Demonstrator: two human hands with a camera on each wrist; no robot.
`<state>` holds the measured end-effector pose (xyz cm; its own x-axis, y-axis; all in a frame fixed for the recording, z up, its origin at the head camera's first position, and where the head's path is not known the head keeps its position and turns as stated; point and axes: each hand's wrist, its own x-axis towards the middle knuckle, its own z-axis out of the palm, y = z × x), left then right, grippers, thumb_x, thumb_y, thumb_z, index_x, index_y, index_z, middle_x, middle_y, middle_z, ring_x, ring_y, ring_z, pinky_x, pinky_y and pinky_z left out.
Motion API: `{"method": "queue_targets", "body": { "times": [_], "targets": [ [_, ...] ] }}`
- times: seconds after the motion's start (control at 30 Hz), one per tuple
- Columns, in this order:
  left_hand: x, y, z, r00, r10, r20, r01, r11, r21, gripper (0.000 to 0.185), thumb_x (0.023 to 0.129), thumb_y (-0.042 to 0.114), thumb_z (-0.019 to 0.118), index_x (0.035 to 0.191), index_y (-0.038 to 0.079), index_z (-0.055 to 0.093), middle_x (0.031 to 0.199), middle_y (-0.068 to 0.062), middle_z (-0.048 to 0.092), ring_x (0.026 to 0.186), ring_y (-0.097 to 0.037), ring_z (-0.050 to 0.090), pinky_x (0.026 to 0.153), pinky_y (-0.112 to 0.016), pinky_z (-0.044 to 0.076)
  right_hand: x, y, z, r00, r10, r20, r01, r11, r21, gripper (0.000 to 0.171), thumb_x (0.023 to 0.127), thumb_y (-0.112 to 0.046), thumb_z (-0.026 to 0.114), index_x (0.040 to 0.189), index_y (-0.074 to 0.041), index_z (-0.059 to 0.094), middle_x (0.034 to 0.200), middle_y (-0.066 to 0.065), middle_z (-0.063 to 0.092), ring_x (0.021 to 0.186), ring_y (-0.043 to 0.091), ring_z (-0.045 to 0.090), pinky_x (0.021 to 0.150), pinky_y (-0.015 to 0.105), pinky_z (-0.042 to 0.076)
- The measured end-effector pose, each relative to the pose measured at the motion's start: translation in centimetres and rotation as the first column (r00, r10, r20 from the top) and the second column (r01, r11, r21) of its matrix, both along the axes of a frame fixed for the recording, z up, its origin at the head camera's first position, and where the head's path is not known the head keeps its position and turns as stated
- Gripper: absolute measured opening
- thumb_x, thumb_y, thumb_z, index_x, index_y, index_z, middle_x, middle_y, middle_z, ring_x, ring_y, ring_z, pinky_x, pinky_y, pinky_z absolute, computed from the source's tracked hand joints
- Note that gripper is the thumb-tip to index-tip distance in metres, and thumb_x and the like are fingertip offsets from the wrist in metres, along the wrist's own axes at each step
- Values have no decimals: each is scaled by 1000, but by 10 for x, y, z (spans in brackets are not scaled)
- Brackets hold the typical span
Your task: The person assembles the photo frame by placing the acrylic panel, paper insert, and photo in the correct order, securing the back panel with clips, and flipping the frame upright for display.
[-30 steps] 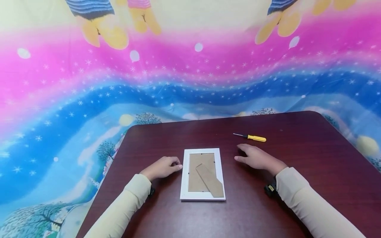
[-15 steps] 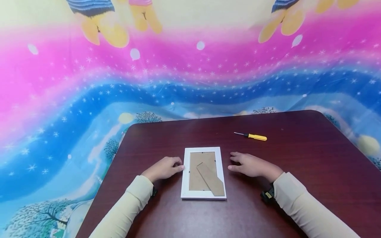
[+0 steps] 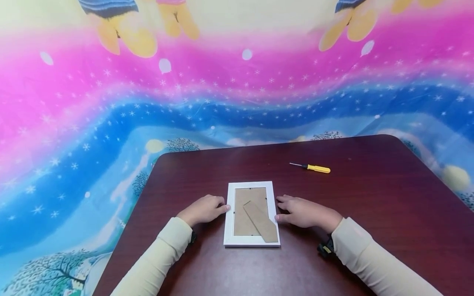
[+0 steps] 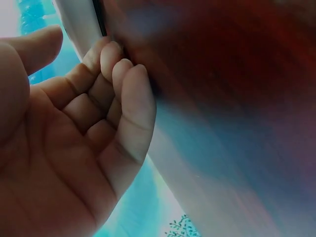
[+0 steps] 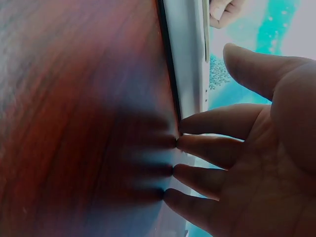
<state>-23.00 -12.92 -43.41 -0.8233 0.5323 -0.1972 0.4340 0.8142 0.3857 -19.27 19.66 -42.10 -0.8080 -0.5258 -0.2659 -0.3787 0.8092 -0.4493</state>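
Note:
A white picture frame (image 3: 230, 230) lies back side up on the table, its brown backing board (image 3: 240, 197) and slanted easel leg (image 3: 263, 224) showing. Beside its left edge is my left hand (image 3: 203, 210), fingers loosely bent with their tips at the frame's side; in the left wrist view the thumb stands apart from them. My right hand (image 3: 305, 211) is at the opposite edge. The right wrist view shows that hand's fingers (image 5: 202, 148) nearly straight, tips on the tabletop right by the frame's side, thumb raised.
A screwdriver (image 3: 317, 168) with a yellow handle lies on the dark red-brown table (image 3: 370, 176), behind the right hand. Past the table's far edge hangs a colourful printed cloth (image 3: 237, 90).
My right hand has moved left and slightly nearer to me, from near the screwdriver to the frame's right edge. The left hand has come slightly closer to the frame's left edge.

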Motion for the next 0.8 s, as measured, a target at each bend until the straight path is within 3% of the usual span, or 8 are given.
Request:
{"method": "queue_targets", "body": {
  "times": [0.3, 0.63, 0.8],
  "targets": [
    [-2, 3, -1, 999, -34, -30, 33, 999, -33, 29, 101, 38, 52, 104, 16, 70, 90, 6, 65, 89, -12, 61, 82, -36, 49, 4, -6, -2, 999, 33, -35, -34, 999, -15, 62, 95, -42, 61, 133, 6, 54, 148, 24, 38, 140, 44, 25, 111, 53, 25],
    [-2, 8, -2, 999, -36, -13, 35, 999, -6, 29, 102, 37, 50, 98, 15, 69, 81, 7, 60, 78, -10, 57, 76, -33, 48, 6, -12, -7, 999, 15, -42, -15, 1000, 0, 60, 97, -42, 59, 138, 1, 51, 150, 24, 35, 141, 43, 23, 111, 53, 24],
    [-1, 8, 1, 999, -28, 36, 28, 1000, 9, 29, 103, 37, 49, 94, 16, 66, 77, 5, 58, 76, -12, 55, 74, -34, 46, 8, -15, -9, 999, -26, -38, 27, 1000, 9, 63, 95, -44, 61, 139, 1, 51, 150, 23, 35, 141, 39, 25, 111, 51, 26]
  ]
}}
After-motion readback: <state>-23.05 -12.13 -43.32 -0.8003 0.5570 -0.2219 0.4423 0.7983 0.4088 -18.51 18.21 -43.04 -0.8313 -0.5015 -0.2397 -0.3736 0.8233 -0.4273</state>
